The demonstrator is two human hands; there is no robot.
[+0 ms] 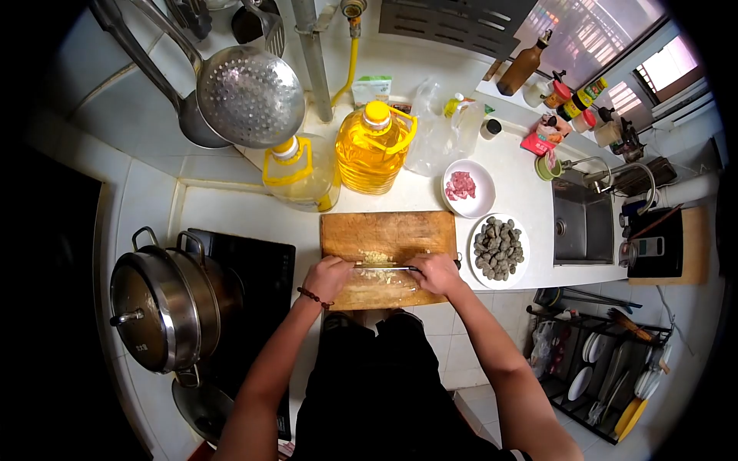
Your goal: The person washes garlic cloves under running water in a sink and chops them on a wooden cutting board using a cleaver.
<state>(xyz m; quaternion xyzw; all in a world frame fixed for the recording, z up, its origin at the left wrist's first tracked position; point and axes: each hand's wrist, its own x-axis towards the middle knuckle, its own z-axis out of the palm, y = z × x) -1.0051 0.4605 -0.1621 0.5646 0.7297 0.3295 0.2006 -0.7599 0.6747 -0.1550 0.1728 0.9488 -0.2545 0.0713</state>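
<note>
Over the board point(388, 225), the right hand point(433, 273) grasps the knife point(388, 268) by its handle; the left hand point(329, 278) pinches its tip. Chopped bits point(374, 257) lie mid-board; right of it, a plate point(479, 274); beyond it, oil point(372, 157).

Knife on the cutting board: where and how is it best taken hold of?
Probably by its dark handle, from the person's right, where the right hand grips it: it forms the right end, with the blade running leftward toward the left hand.
</note>
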